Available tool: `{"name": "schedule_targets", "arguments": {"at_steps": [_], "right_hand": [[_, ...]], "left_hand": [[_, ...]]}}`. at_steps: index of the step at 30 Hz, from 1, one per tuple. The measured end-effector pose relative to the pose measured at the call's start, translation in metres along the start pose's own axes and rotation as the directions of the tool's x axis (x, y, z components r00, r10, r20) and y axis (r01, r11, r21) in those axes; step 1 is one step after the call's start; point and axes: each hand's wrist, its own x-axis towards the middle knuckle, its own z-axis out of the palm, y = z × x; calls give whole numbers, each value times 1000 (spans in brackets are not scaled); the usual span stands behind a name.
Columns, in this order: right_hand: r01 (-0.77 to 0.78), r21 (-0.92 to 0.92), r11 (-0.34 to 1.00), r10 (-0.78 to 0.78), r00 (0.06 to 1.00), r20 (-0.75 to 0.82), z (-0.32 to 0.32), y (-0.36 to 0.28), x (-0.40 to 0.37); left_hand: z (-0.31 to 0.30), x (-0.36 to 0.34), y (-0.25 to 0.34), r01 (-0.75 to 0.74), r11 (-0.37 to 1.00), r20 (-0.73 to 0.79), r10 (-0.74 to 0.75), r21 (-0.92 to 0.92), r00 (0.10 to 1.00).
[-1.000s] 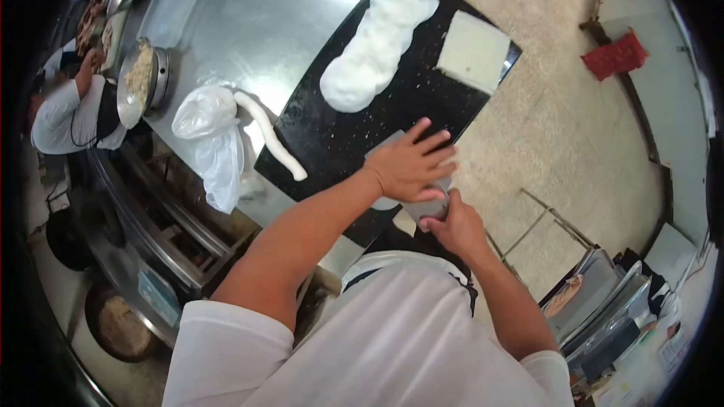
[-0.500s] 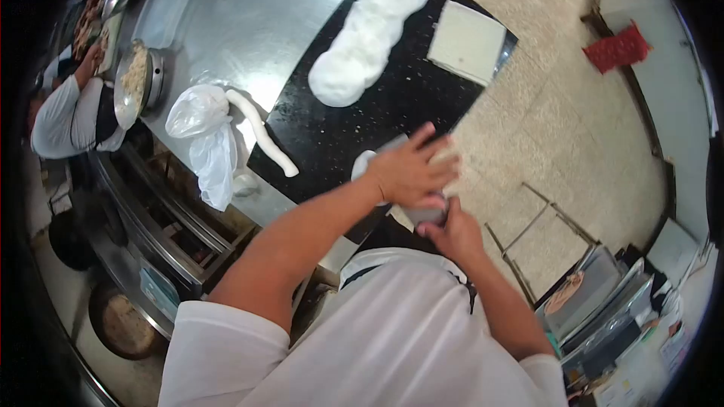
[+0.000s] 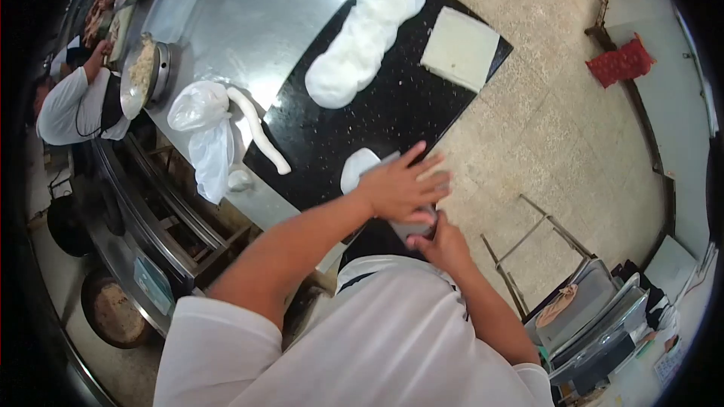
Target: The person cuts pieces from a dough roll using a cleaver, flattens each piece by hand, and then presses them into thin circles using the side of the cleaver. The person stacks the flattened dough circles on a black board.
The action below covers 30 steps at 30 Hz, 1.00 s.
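My left hand [image 3: 403, 192] lies with spread fingers across the flat grey blade of a cleaver [image 3: 406, 231], near the close corner of a black board [image 3: 302, 132]. Around the handle end, my right hand [image 3: 445, 245] is closed; the handle itself is hidden by the fingers. A thin white dough round [image 3: 358, 169] shows at the blade's left edge, partly covered. Farther up the board, overlapping white dough rounds [image 3: 366, 38] form a row. A long dough rope [image 3: 256, 132] lies at the board's left edge, with one end by a clear plastic bag [image 3: 202, 109].
A folded pale cloth [image 3: 461, 49] sits at the board's right edge. A metal bowl of pale filling [image 3: 143, 75] stands on the steel counter [image 3: 241, 15], beside a clear tray [image 3: 177, 0]. A co-worker in a white shirt [image 3: 68, 109] is at far left. Folded chairs [image 3: 596, 309] stand at lower right.
Both hands and the cleaver have shifted slightly toward my body and left. More of the dough round beside the blade now shows. The view has tilted a little.
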Motion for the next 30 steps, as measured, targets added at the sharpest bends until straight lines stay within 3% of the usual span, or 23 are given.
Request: {"name": "schedule_targets", "arguments": {"at_steps": [2, 5, 8, 10, 12, 14, 17, 18, 20, 24, 27, 28, 30], "right_hand": [[-66, -66, 996, 62, 996, -70, -12, -8, 0], [-10, -174, 985, 3, 999, -43, -62, -32, 41], [47, -212, 976, -59, 997, -54, -70, -45, 49], [52, -40, 998, -57, 988, -141, -51, -51, 42], [51, 4, 999, -51, 996, -78, -23, -48, 21], [86, 89, 992, -86, 996, 6, 19, -12, 16], [32, 41, 999, -31, 999, -12, 16, -18, 13], [-12, -24, 1000, 10, 996, -89, 8, -16, 20], [-97, -76, 992, 84, 982, -167, 0, -20, 13], [-21, -212, 977, -40, 959, -281, -45, -53, 43], [-12, -194, 981, -68, 914, -401, -21, -54, 33], [-9, -160, 987, -69, 879, -472, -9, -51, 26], [-41, -143, 989, -28, 894, -446, 27, -34, -8]], "left_hand": [[-4, 16, -12, -2, 999, -13, 2, 36, 1000], [-31, 35, -36, 67, 985, 0, -68, 160, 998], [-42, 42, -59, 133, 970, -66, -122, 205, 990], [-52, 37, -57, 147, 981, -137, -129, 126, 982], [-49, 7, -36, 176, 980, -138, -162, 91, 977], [-33, -30, -15, 74, 994, 78, -80, 82, 994], [-17, -27, -9, 53, 999, 54, -53, 1, 997], [-16, -17, -16, 55, 998, 57, -54, -29, 997], [-21, 11, -36, -33, 990, -62, 42, 140, 997], [-38, 32, -63, 17, 980, -197, 23, 197, 980], [-47, 30, -70, 231, 954, -514, -103, 192, 851], [-63, 23, -65, 352, 936, -429, -307, 27, 850], [-77, 7, -50, 589, 770, -245, -637, -246, 731]]}}
